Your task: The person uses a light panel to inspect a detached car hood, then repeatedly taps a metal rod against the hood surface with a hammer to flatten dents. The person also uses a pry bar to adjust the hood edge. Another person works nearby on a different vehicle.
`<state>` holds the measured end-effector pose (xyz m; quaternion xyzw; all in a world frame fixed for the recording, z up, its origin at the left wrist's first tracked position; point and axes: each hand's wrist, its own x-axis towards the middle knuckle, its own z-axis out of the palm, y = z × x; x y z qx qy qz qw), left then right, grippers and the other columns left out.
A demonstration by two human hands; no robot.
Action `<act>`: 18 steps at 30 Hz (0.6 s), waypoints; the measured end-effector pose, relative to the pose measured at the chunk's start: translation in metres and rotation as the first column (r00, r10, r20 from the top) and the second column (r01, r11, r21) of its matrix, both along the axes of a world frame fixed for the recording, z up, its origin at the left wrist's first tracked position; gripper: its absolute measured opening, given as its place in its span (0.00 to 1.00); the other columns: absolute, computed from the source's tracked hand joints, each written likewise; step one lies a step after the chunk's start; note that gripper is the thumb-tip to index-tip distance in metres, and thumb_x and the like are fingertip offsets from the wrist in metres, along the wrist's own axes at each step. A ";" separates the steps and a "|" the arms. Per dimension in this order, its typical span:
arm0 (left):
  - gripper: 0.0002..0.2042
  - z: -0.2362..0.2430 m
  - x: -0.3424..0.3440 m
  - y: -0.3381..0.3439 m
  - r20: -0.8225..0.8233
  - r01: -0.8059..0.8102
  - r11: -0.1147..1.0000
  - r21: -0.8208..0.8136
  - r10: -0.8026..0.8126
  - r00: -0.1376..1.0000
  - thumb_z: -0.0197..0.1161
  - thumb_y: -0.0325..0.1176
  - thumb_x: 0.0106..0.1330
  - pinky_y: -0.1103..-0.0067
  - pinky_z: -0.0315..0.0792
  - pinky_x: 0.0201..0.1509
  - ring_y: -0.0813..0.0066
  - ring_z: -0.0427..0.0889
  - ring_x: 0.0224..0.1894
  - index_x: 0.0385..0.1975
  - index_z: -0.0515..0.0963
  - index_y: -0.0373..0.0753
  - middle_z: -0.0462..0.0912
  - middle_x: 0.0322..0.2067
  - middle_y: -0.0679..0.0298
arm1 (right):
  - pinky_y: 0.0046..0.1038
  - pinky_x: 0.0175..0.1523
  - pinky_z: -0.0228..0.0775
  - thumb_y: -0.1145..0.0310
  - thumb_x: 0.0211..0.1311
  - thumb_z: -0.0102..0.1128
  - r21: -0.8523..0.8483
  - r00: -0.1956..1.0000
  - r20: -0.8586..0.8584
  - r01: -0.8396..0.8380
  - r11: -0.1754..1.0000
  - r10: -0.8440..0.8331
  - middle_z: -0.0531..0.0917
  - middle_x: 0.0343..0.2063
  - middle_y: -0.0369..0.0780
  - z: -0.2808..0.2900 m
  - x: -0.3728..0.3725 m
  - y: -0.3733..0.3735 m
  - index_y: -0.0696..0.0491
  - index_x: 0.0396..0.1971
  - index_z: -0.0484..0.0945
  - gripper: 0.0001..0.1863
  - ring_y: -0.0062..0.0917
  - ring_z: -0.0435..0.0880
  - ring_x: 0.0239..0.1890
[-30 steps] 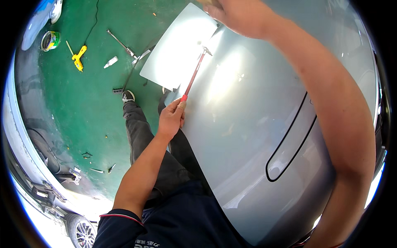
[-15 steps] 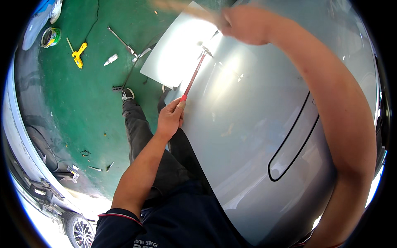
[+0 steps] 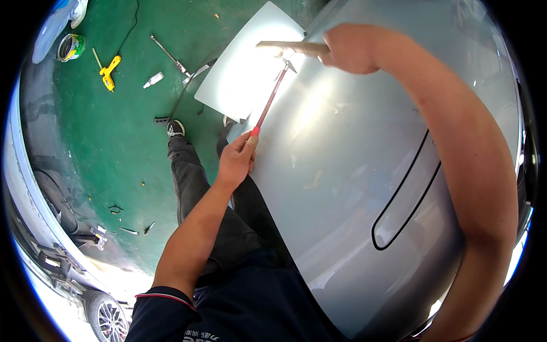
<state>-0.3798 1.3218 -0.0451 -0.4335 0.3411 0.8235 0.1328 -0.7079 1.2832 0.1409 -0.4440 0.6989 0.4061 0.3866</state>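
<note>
My left hand [image 3: 238, 159] is closed round the red grip of a slim hammer [image 3: 269, 104]. Its small metal head is at the far end, over the edge of a silver car panel [image 3: 336, 176]. Across the panel, my right hand [image 3: 354, 50] grips a flat wooden stick [image 3: 288, 47] that points left. The stick lies just above the hammer head in the picture; whether they touch I cannot tell. Bright light shines off the panel near the head.
A glowing white board [image 3: 231, 85] stands beyond the hammer. On the green floor lie a yellow glue gun [image 3: 108, 74], a small bottle [image 3: 153, 80], a long metal tool [image 3: 166, 54] and an open can [image 3: 71, 48]. Another car's wheel [image 3: 109, 316] shows lower left.
My right hand has come down a little, bringing the wooden stick from a blur at the top to beside the hammer head. My left hand has barely moved.
</note>
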 end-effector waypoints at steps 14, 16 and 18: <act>0.19 -0.004 -0.009 0.001 0.019 -0.015 0.999 0.037 0.014 1.000 0.61 0.40 0.77 0.83 0.60 0.19 0.86 0.66 0.16 0.62 0.79 0.38 0.71 0.21 0.73 | 0.44 0.49 0.76 0.57 0.74 0.52 -0.430 0.997 0.012 0.073 0.900 -0.075 0.86 0.35 0.50 0.001 -0.011 -0.010 0.62 0.41 0.82 0.21 0.44 0.85 0.40; 0.18 -0.002 -0.013 0.002 0.012 0.007 1.000 0.017 -0.007 1.000 0.60 0.40 0.77 0.83 0.59 0.19 0.85 0.67 0.15 0.61 0.80 0.39 0.72 0.21 0.72 | 0.44 0.45 0.78 0.57 0.74 0.52 -0.592 0.992 0.027 0.113 0.798 -0.121 0.87 0.32 0.50 -0.002 -0.012 -0.010 0.61 0.37 0.84 0.20 0.44 0.87 0.36; 0.18 -0.005 -0.011 0.002 0.007 0.009 1.000 0.021 -0.009 1.000 0.60 0.40 0.77 0.83 0.60 0.19 0.85 0.67 0.15 0.61 0.80 0.39 0.72 0.21 0.72 | 0.45 0.46 0.78 0.58 0.75 0.52 -0.643 0.988 0.066 0.150 0.751 -0.141 0.87 0.32 0.50 -0.007 -0.010 -0.007 0.60 0.38 0.85 0.20 0.44 0.87 0.37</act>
